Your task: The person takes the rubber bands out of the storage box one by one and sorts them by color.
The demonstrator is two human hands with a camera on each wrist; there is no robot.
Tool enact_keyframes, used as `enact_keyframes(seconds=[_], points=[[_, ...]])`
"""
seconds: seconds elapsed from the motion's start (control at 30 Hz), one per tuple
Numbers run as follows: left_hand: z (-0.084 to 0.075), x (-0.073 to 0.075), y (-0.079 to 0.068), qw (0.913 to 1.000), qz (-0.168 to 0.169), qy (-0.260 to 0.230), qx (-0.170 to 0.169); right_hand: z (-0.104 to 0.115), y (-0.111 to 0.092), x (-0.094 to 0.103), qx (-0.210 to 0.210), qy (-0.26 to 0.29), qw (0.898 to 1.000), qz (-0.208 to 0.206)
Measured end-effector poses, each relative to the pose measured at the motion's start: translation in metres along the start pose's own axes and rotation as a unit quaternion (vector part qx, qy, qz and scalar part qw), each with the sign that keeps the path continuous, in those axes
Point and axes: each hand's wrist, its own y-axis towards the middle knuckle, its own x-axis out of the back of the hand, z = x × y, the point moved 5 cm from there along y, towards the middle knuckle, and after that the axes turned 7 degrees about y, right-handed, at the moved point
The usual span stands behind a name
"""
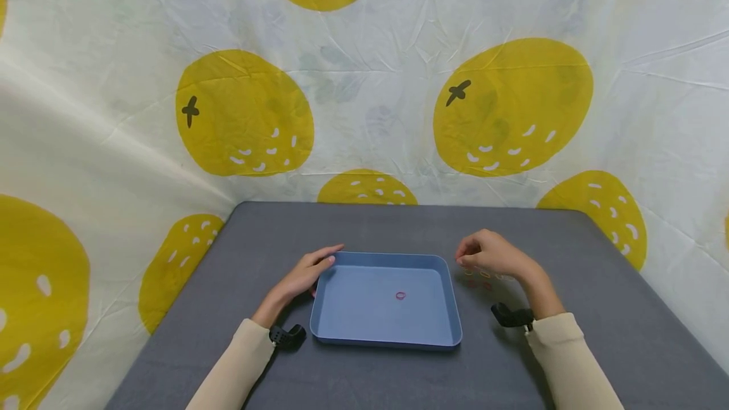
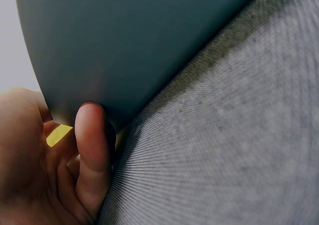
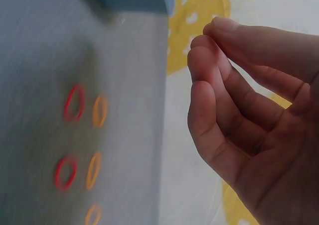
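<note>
A shallow blue tray (image 1: 364, 331) lies on the table, with a small red rubber band (image 1: 400, 295) inside. My left hand (image 1: 304, 276) holds the tray's far left corner, thumb at the rim. In the left wrist view a fingertip (image 2: 90, 120) presses against the tray's outer wall (image 2: 129, 41). Just past the tray's right side, my right hand (image 1: 494, 253) hovers with curled fingers, thumb and index tips together. Nothing shows between those tips in the right wrist view. Under it lie red rubber bands (image 3: 66, 173) and orange-yellow ones (image 3: 100, 110).
Dark grey cloth covers the table (image 1: 393, 385). A pale curtain (image 1: 370, 100) printed with yellow fruit hangs behind and at the sides. Each wrist wears a black strap device, the right wrist device (image 1: 512, 316) close over the tabletop.
</note>
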Motion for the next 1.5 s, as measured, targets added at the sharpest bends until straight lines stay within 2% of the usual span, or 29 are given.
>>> enact_keyframes(seconds=[0.23, 0.4, 0.67, 0.9, 1.07, 1.23, 1.5], points=[[0.0, 0.0, 0.0, 1.0, 0.002, 0.002, -0.001, 0.029, 0.022, -0.017, 0.028, -0.004, 0.999, 0.017], [0.0, 0.001, 0.001, 1.0, 0.002, 0.0, 0.001, 0.047, 0.039, -0.039, 0.055, -0.006, 0.998, 0.041], [0.0, 0.001, 0.001, 1.0, 0.004, -0.006, -0.006, 0.065, 0.061, -0.07, 0.069, -0.028, 0.994, 0.084], [-0.002, 0.0, 0.001, 0.9999, 0.009, -0.005, -0.005, 0.067, 0.069, -0.094, 0.07, -0.035, 0.99, 0.119], [-0.018, 0.003, -0.006, 0.9998, 0.02, -0.007, -0.006, 0.063, 0.069, -0.106, 0.041, -0.032, 0.988, 0.144], [-0.031, 0.006, -0.012, 0.9997, 0.022, -0.01, -0.007, 0.061, 0.068, -0.109, 0.02, -0.056, 0.988, 0.141], [-0.029, 0.005, -0.012, 0.9999, 0.011, -0.009, 0.0, 0.06, 0.066, -0.113, 0.029, -0.083, 0.987, 0.135]])
